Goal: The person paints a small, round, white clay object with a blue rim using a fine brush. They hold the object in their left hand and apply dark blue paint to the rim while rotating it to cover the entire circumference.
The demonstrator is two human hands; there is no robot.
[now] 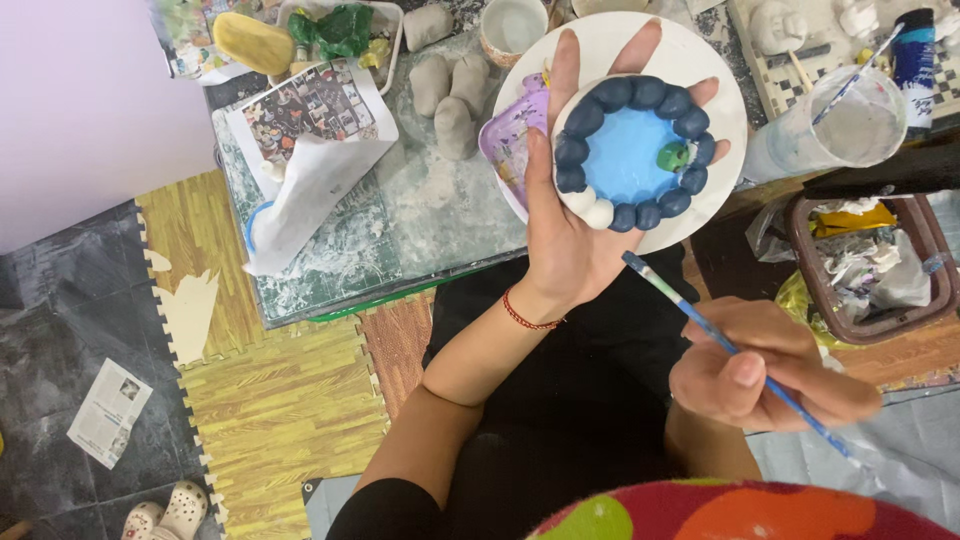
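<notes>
My left hand [566,228] lies palm up under a small round clay dish [632,152]. The dish has a light blue centre, a ring of dark blue balls with two white ones, and a tiny green figure inside. My right hand [762,372] grips a thin blue paintbrush [700,320], lower right of the dish. The brush tip points up-left and stops short of the dish. A red string bracelet [526,318] circles my left wrist.
A white plate [700,55] and a purple tray [505,135] lie under the dish on a paint-stained low table [400,215]. Grey clay lumps [452,95], a cup of cloudy water [845,125], a bin of scraps [870,265] and floor mats [270,390] surround it.
</notes>
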